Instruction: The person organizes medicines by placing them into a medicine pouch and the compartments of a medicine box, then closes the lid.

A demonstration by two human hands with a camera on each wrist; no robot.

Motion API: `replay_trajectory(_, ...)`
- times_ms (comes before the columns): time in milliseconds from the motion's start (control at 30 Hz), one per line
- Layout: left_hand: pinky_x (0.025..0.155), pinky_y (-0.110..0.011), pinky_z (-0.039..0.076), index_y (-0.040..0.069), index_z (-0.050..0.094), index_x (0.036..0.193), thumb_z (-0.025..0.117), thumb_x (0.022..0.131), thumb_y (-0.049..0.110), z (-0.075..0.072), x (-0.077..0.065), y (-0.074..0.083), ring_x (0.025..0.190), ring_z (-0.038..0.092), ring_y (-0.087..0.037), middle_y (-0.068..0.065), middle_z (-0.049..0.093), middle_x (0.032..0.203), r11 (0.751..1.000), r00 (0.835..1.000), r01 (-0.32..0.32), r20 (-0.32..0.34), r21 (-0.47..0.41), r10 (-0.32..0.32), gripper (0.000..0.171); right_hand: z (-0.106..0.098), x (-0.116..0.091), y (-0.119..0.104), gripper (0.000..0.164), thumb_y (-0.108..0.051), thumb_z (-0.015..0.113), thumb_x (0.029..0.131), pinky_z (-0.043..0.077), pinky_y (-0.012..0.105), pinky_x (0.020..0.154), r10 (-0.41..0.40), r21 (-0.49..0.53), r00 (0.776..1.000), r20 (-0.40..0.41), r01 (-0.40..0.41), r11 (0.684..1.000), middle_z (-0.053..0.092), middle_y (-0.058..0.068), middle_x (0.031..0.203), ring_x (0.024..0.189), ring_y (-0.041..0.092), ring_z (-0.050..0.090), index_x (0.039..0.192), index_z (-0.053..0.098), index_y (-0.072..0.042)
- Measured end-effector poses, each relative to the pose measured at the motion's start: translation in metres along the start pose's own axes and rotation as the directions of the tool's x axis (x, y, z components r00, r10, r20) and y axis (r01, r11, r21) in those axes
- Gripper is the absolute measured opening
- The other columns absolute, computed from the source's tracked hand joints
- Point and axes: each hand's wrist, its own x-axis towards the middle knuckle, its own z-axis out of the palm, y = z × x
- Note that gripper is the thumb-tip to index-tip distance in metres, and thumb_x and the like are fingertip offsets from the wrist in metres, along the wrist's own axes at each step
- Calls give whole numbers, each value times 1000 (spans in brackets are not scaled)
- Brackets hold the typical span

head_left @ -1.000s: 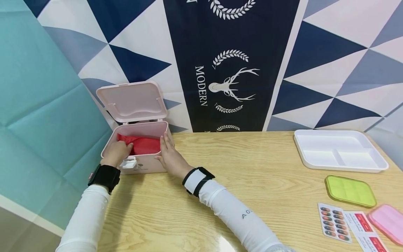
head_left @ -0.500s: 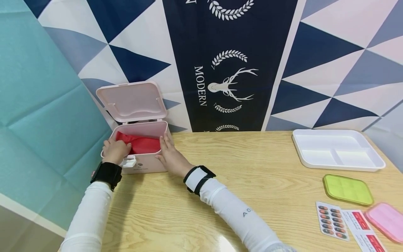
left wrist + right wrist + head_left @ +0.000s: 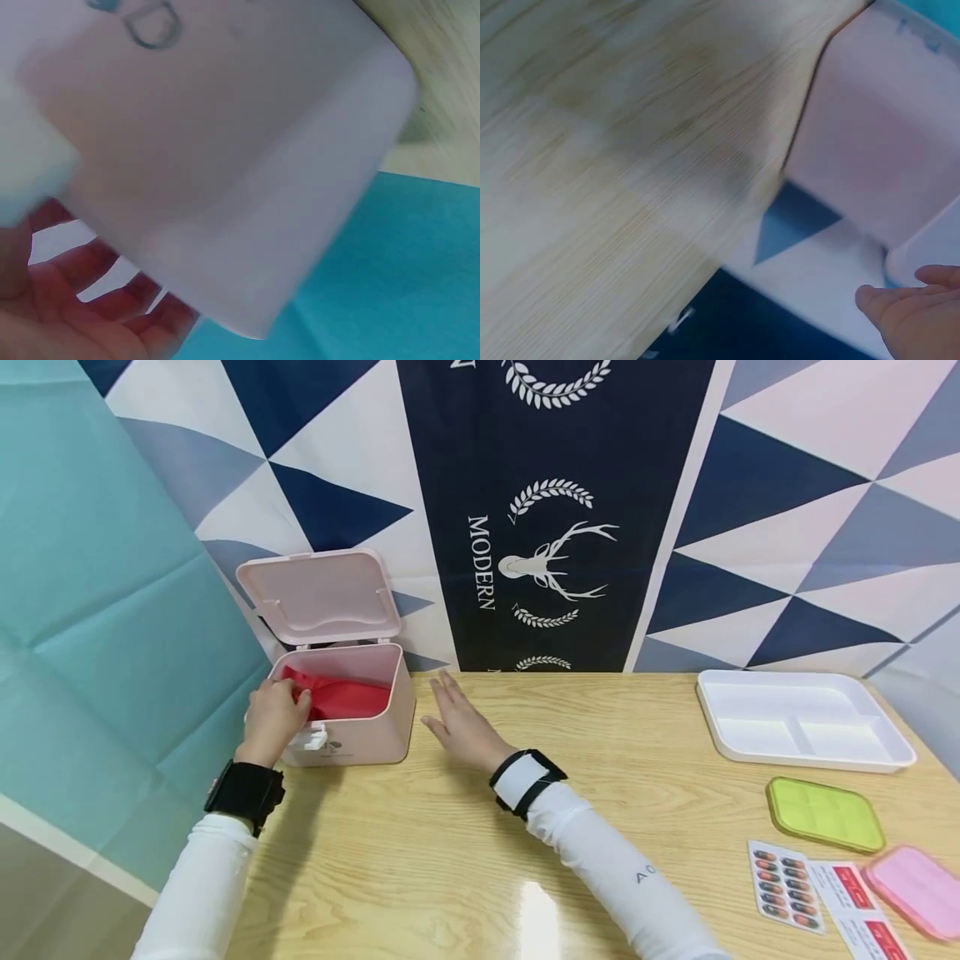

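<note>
A pink lidded box stands against the patterned wall, its lid raised. Inside lies a red cloth-like item; its exact kind is not clear. My left hand is at the box's front left corner, beside the white latch. In the left wrist view, the fingers of that hand spread loosely past the box's rim, and nothing shows in their grasp. My right hand hovers over the table to the right of the box, apart from it, with straight fingers.
On the wooden table's right side are a white divided tray, a green pill case, a pink pill case, a capsule blister pack and a red-and-white packet. A teal wall panel borders the left.
My right hand has left the box's right side and moved right over the table. The left hand stays at the box's left corner, having shifted slightly. The red item remains inside the box.
</note>
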Motion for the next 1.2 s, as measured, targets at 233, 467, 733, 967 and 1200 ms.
replay_trajectory(233, 82, -61, 41, -14, 57, 97, 53, 85, 6, 16, -10, 32, 91, 49, -51, -35, 56, 96, 978, 983, -160, -111, -136, 145, 24, -21, -21, 30, 55, -25, 47, 94, 29, 52, 106, 78, -118, 996, -50, -84, 989, 28, 25, 145, 131, 36, 26, 138, 29, 4)
replay_trajectory(467, 91, -57, 41, -10, 59, 105, 58, 81, 4, 39, -21, 85, 104, 49, -43, -29, 58, 110, 881, 888, -424, -286, -209, 360, 28, -52, -46, 59, 45, -20, 51, 91, 39, 58, 95, 76, -237, 988, -137, -107, 966, 45, 26, 131, 118, 41, 41, 128, 42, 4)
replay_trajectory(733, 99, -57, 36, -1, 52, 122, 56, 87, 17, 71, -26, 130, 118, 43, -39, -23, 54, 125, 834, 850, -524, -33, -172, 527, 40, -92, -82, 100, 40, -14, 50, 88, 44, 62, 84, 113, -319, 975, -190, -171, 932, 49, 30, 122, 107, 48, 46, 121, 46, 8)
replay_trajectory(967, 105, -58, 26, 2, 38, 135, 47, 94, 29, 103, -27, 173, 127, 31, -43, -23, 41, 138, 860, 831, -449, 241, -242, 501, 51, -124, -119, 133, 37, -10, 50, 87, 45, 64, 77, 174, -346, 957, -233, -249, 905, 48, 36, 117, 101, 52, 47, 117, 47, 12)
replay_trajectory(1200, 106, -54, 29, 3, 39, 135, 44, 95, 30, 131, -26, 225, 126, 34, -40, -21, 42, 138, 840, 791, -485, 286, -244, 540, 49, -157, -156, 157, 38, -8, 49, 88, 38, 67, 84, 289, -323, 919, -268, -369, 872, 45, 38, 118, 104, 54, 41, 118, 44, 14)
